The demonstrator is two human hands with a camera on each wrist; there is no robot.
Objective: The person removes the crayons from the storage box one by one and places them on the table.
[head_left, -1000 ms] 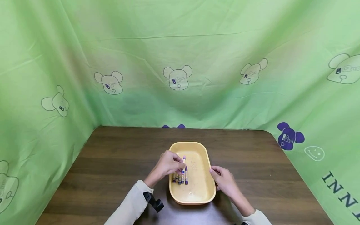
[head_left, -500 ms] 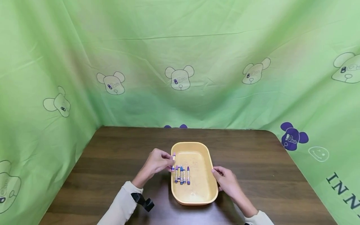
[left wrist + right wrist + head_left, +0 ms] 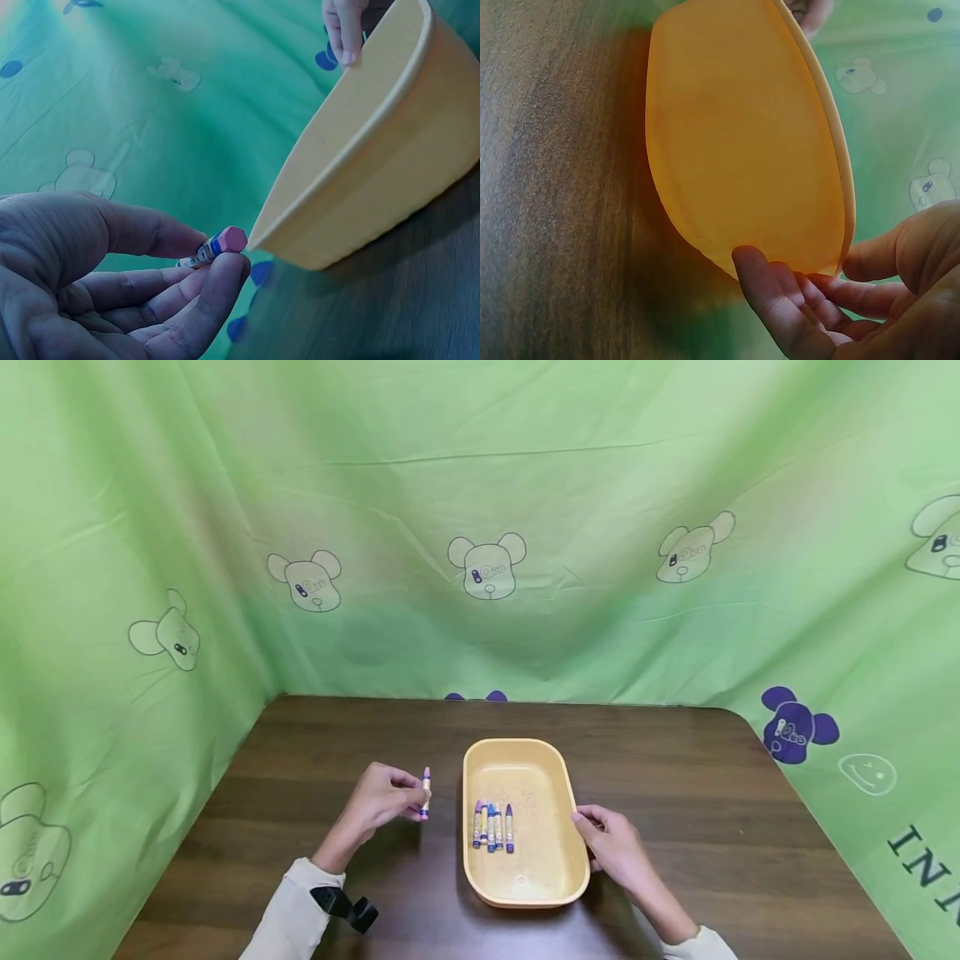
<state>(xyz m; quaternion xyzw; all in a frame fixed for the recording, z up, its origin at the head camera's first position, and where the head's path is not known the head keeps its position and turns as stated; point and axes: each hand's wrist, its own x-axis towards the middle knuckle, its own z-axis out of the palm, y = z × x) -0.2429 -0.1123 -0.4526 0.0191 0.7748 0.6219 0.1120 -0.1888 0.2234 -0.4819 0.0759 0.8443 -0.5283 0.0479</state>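
Thumb and fingers of my left hand [image 3: 377,799] pinch a crayon [image 3: 426,777], held over the table to the left of a yellow plastic tray [image 3: 551,868]. In the left wrist view, the pinkish-purple end of that crayon [image 3: 233,239] sticks out past my fingertips. My right hand [image 3: 618,846] grips the tray's right side, thumb at the rim and fingers against the outer wall, as the right wrist view shows. Several purple and blue crayons [image 3: 491,831] lie side by side in the left part of the tray, one of them slightly apart on the right.
The tray stands on a dark brown wooden table [image 3: 675,768]. A green curtain [image 3: 390,527] printed with bear heads hangs behind the table and along both sides. A black strap device [image 3: 341,906] sits on the left wrist.
My left hand has lifted a crayon out of the tray and carried it left past the rim. The right hand keeps its grip on the tray. The whole view has shifted slightly.
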